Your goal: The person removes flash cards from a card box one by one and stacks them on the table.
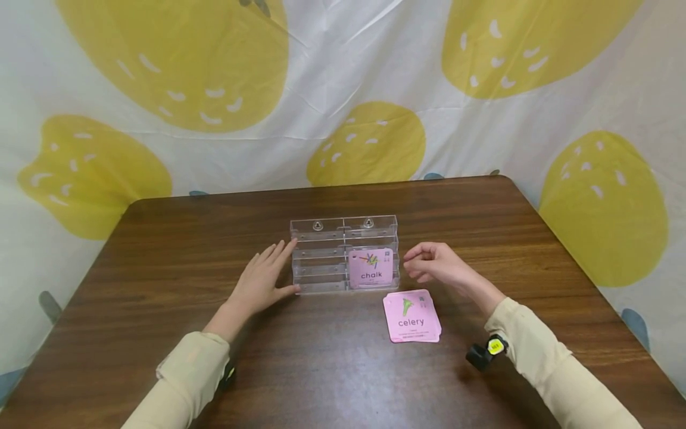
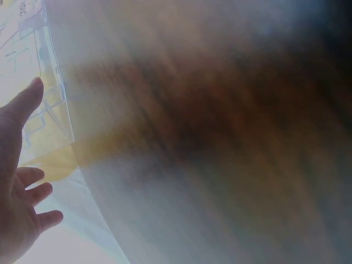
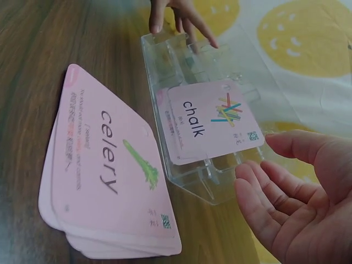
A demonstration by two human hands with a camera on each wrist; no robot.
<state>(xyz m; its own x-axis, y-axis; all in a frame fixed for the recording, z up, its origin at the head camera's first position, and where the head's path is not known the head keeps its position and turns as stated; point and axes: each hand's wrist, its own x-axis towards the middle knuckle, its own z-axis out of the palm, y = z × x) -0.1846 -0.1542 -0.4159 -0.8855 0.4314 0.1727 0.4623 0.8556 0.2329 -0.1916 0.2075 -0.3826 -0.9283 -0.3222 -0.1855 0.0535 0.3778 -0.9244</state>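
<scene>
A clear plastic card rack (image 1: 320,271) with stepped pockets in two columns lies on the wooden table. In its lower right pocket sits a pink flashcard reading "chalk" (image 1: 371,269). My left hand (image 1: 261,277) rests against the rack's left side, fingers extended; the left wrist view also shows the thumb (image 2: 30,99) at the rack's edge. Just right of the chalk card is my right hand (image 1: 436,263), fingers loosely bent and holding nothing. Whether its thumb (image 3: 283,144) touches the card's corner, I cannot tell. A pile of pink flashcards (image 1: 411,317), topped by "celery", lies in front of the rack's right end.
The brown table (image 1: 203,238) reaches back to a white curtain (image 1: 236,158) printed with large yellow fruit. A black wrist camera (image 1: 485,353) is strapped below the right sleeve, over the tabletop.
</scene>
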